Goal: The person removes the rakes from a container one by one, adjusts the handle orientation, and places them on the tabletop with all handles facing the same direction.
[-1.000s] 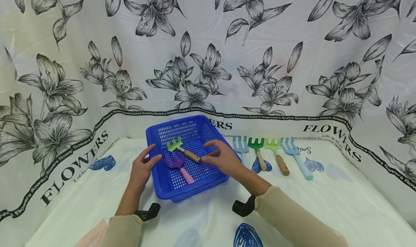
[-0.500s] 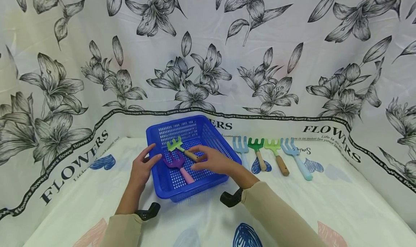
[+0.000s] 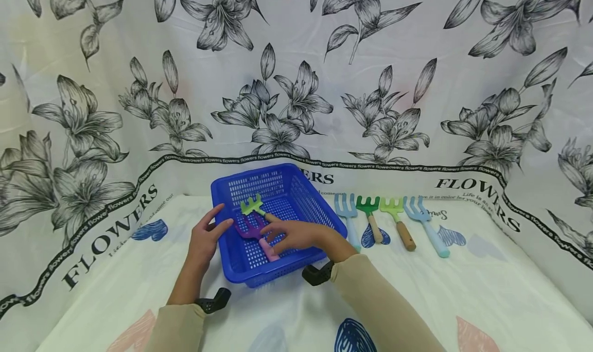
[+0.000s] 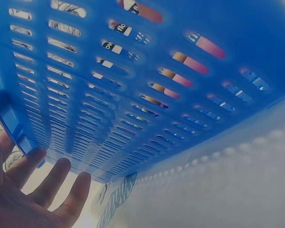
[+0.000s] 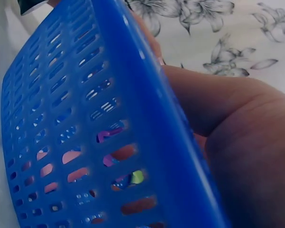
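Observation:
In the head view, a blue plastic basket (image 3: 257, 279) holds a purple hand rake (image 3: 250, 230) with a pink handle and a light green hand rake (image 3: 252, 205) with a wooden handle. My left hand (image 3: 204, 237) is at the basket's left rim, thumb and index finger spread over it; in the left wrist view its other fingers (image 4: 61, 178) extend outside the slotted wall. My right hand (image 3: 296, 236) reaches inside, thumb and index finger apart at the pink handle. It covers the green rake's handle end. Whether the fingertips touch the pink handle, I cannot tell.
Right of the basket lie a light blue hand rake (image 3: 350, 223), a dark green one (image 3: 372, 219), a light green one with a wooden handle (image 3: 399, 224) and another light blue one (image 3: 426, 226). They rest on a white patterned cloth (image 3: 463, 285). A floral curtain (image 3: 324, 110) hangs behind.
My right hand has moved left and down inside the basket, from the green rake's wooden handle to the purple rake's pink handle. The left hand stays at the rim.

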A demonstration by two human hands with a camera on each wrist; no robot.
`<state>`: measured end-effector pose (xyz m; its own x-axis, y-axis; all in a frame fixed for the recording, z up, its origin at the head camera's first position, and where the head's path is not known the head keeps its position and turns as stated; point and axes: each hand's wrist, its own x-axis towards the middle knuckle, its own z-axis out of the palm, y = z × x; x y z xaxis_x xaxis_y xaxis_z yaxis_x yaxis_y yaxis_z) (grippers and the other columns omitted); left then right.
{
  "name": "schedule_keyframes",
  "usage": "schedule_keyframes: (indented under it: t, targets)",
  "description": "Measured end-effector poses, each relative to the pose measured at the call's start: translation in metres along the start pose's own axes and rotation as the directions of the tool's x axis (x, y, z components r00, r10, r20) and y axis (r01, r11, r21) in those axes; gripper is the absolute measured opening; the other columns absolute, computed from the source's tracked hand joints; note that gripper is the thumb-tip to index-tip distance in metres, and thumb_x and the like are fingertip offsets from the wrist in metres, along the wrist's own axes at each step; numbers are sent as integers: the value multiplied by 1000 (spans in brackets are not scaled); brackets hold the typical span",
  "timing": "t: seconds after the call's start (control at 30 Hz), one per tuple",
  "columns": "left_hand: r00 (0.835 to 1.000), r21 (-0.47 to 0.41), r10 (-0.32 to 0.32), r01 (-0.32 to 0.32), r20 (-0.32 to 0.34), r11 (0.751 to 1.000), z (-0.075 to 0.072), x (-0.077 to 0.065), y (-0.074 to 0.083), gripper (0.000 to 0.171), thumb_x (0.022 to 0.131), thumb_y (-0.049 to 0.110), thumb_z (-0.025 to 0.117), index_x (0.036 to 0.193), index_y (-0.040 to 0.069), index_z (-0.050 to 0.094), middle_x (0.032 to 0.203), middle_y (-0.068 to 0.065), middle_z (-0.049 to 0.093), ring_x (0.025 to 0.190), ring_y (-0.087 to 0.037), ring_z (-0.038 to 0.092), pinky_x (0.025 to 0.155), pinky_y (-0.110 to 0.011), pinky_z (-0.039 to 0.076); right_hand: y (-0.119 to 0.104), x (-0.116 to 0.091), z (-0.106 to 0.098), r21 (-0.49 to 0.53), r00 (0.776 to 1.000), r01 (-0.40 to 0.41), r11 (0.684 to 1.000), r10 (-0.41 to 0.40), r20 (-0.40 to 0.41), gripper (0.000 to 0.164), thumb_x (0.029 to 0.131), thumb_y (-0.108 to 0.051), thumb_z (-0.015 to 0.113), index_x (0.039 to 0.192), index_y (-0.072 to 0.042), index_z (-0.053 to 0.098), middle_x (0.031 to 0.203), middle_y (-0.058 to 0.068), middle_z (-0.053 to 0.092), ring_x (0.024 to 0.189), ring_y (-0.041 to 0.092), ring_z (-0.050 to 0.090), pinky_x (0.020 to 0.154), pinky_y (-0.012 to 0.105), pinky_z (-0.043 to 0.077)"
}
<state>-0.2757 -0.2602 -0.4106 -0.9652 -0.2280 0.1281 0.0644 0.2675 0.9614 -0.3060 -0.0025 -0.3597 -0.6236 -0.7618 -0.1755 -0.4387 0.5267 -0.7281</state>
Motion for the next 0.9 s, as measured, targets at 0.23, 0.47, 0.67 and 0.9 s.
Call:
schedule_keyframes:
  t: [0.23,0.47,0.67,0.9]
  targets:
    - [1000,0,-7,7,-2,1000,-2,0,-3,71,91,47,64,151,23,37,156,-12,30,137,-38,35,104,-55,37,-1,5,2,-45,999,4,999,-2,40,54,92,-34,66,142,-24,50,163,-1,5,140,24,33,114,48,24]
    - [1000,-2,-10,10,1,1000,0,-1,-2,71,91,47,65,151,23,37,156,-12,30,137,-38,35,104,-55,37,0,11,6,-52,999,0,999,3,53,53,90,-32,67,140,-18,54,163,1,3,141,28,30,114,52,22]
    - [1000,5,-15,15,-1,1000,1,1,-2,72,90,48,65,151,24,37,156,-11,29,138,-38,34,104,-56,36,1,11,7,-119,993,-25,993,38,112,53,90,-36,66,139,-19,54,161,0,9,142,26,24,113,52,24]
    - [1000,6,-11,11,2,1000,0,1,-2,72,90,49,65,151,24,37,157,-11,29,138,-38,34,104,-57,35,2,14,7,-169,995,-24,985,40,90,48,91,-34,65,135,-17,58,131,-8,58,126,14,48,110,45,31]
